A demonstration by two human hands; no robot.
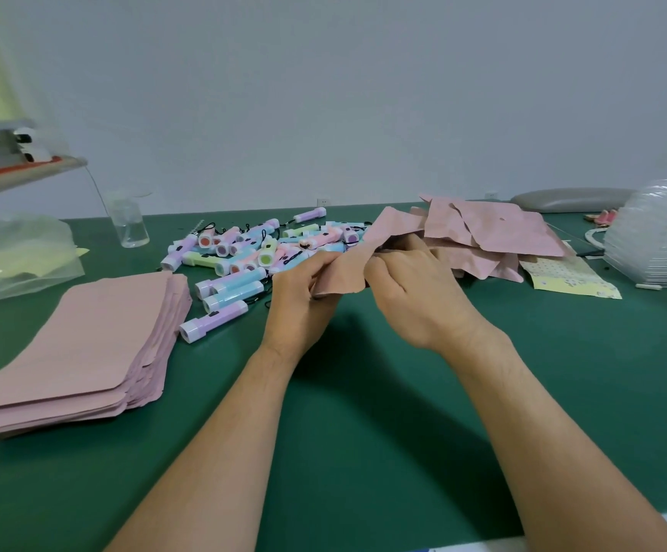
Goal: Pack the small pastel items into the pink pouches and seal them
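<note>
Head view, single frame. Both hands work one pink pouch (344, 268), held just above the green table (363, 392) at centre of view.

- Left hand (302, 296): fingers curled, pinching the pouch's near, lower edge.
- Right hand (407, 288): fingers curled round the pouch's middle; the thumb is hidden behind the film.
- The pouch's long axis runs diagonally. It starts near-left at the left hand and rises to far-right, where its free corner stands beyond the right knuckles.
- Contents: cannot tell (film is opaque and crumpled; no item shows).

Surroundings:
- Pastel items (252, 253), small torch-shaped pieces with cords, lie heaped just beyond the left hand.
- Stack of flat pouches (85, 340) sits far left, well apart from either hand.
- Heap of crumpled pouches (491, 233), presumably filled, lies just beyond and to the right of the right hand.

Judgement: the step in hand looks like closing the pouch's mouth. The right hand is nearer the heap, so set-down would fall to it. Picking the next item would fall to the left hand.
</note>
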